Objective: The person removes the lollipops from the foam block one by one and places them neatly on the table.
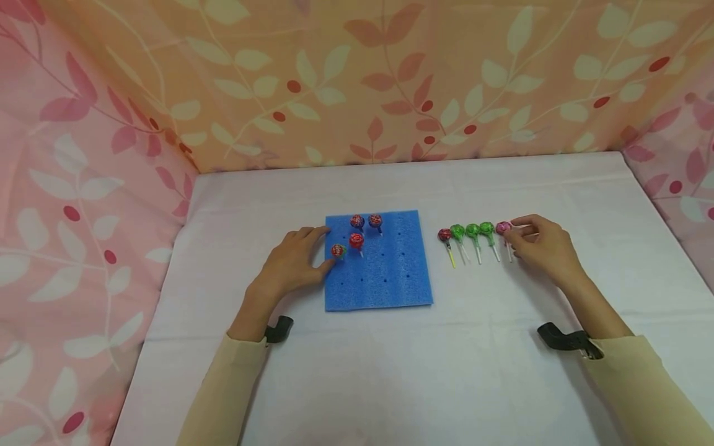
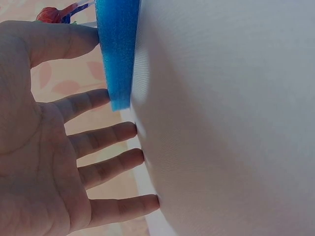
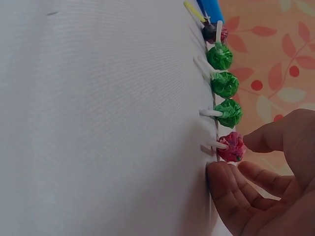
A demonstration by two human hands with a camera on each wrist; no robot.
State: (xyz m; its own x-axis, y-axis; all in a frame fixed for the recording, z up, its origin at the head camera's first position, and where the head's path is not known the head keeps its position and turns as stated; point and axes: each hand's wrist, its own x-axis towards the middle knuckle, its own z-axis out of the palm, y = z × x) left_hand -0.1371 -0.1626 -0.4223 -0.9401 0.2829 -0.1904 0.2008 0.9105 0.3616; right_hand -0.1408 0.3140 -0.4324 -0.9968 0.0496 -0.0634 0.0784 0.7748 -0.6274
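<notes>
Here, pink lollipop (image 1: pixel 503 228): placed just left of the nearer right hand (image 1: pixel 546 249), stick (image 3: pixel 217 144) pointed bodyward.
Right fingers: parted; pinch not discernible.
Left hand (image 1: pixel 291 263): fingers spread at blue foam (image 1: pixel 375 295).

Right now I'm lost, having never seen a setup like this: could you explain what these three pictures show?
No machine is working here; these are a person's own bare hands. The wide picture comes from a camera worn on the head, looking forward and down. The other two come from cameras on each wrist.

On the white cloth lies a blue foam block with small holes; four lollipops stand in it. To its right is a row: one dark red lollipop, three green lollipops and one pink lollipop.

The left hand touches the block's left edge. The right hand is at the pink lollipop; whether it grips it, I can't tell.
</notes>
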